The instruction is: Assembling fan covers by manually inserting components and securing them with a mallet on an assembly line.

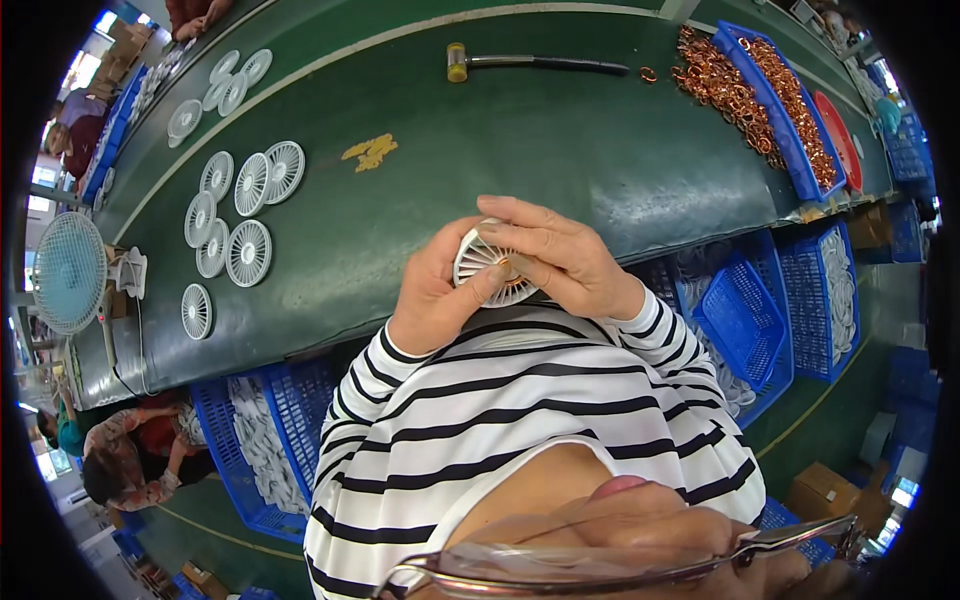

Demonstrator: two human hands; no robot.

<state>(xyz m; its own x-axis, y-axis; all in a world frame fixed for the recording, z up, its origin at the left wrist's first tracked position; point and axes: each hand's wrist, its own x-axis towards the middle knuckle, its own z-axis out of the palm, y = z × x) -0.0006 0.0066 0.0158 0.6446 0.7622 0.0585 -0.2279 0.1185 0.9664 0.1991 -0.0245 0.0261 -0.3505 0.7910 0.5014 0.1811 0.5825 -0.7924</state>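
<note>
In front of my chest, both hands hold a white round part with radial slots (471, 263), like a small wheel or grille. My left hand (430, 290) is closed round its left side, the thumb pressed on its face. Across the top and right side lies my right hand (580, 270), gripping it too, with fingers reaching near the centre. A coppery ring (512, 282) shows partly at the part's middle; my fingers hide the rest. Several similar white slotted discs (249, 252) lie loose on the green table (400, 220) to the left.
A mallet (540, 63) lies at the far side. Copper rings (725, 95) are heaped beside a blue tray (790, 125) at far right, near a red dish (838, 140). Blue crates (745, 320) of white parts stand below the table edge. A fan (70, 272) and co-workers (140, 460) are at left.
</note>
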